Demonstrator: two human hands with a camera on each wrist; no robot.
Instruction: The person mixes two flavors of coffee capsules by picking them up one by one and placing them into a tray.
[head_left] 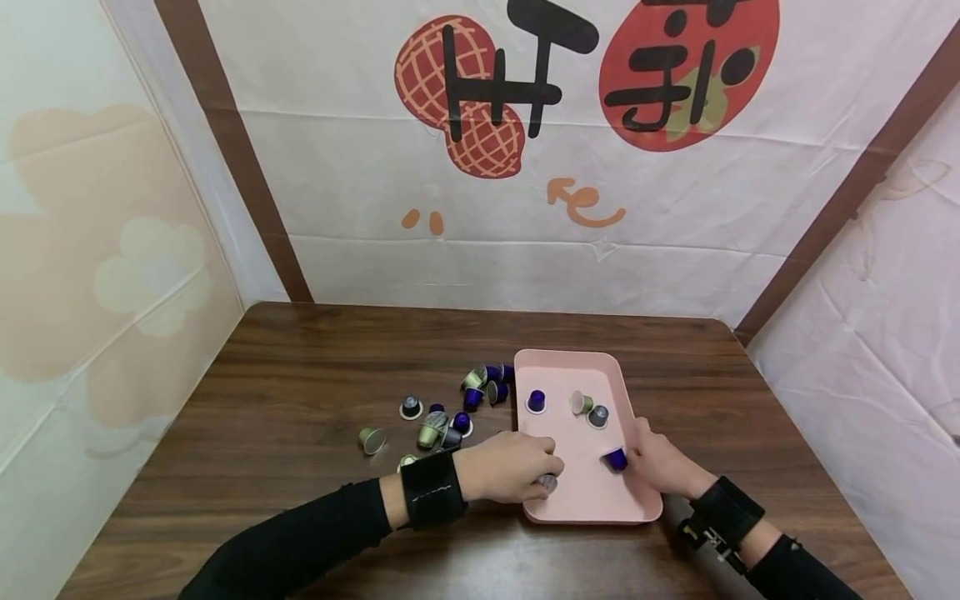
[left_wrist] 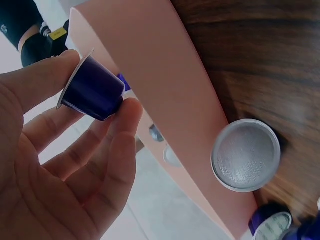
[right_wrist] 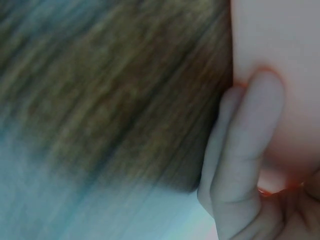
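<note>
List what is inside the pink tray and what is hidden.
The pink tray holds two blue capsules, one pale green and one grey. The left hand, gripping another blue capsule, covers part of the tray's left side; anything beneath cannot be seen.

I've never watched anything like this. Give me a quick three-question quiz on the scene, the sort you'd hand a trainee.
1. Multiple choice: what colour is the body of the capsule pinched by the left hand?
a) light green
b) red
c) dark blue

2. True or false: the right hand is touching the tray.

3. Fill in the blank: in the head view, the loose capsules on the table lie to the ____ of the tray.

Key: 1. c; 2. true; 3. left
</note>
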